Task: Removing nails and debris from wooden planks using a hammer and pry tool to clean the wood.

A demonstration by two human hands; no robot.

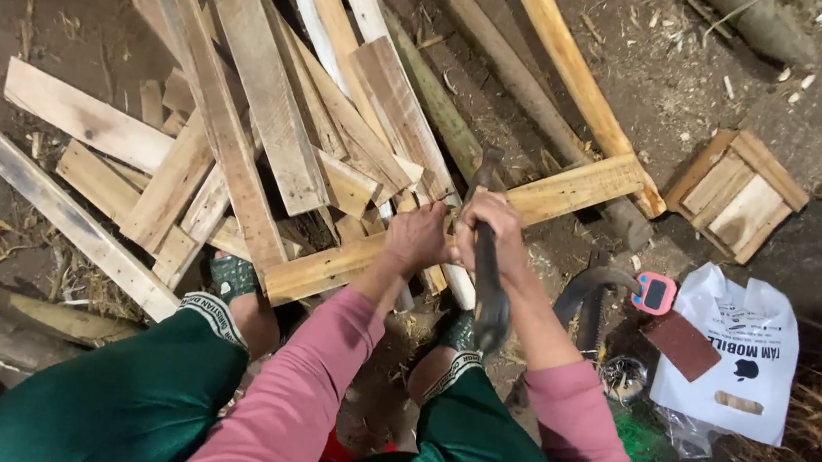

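Hammer [488,269] gripped in right hand [493,231]; left hand [418,240] clamped on rough wooden plank [452,227].

My left hand [417,239] and right hand [491,231] sit close together, almost touching — both curled shut, knuckles up. My pink-sleeved forearms angle inward from my knees — wrists bare.

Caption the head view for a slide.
Left hand steadies a wooden slat while right hand grips a hammer.
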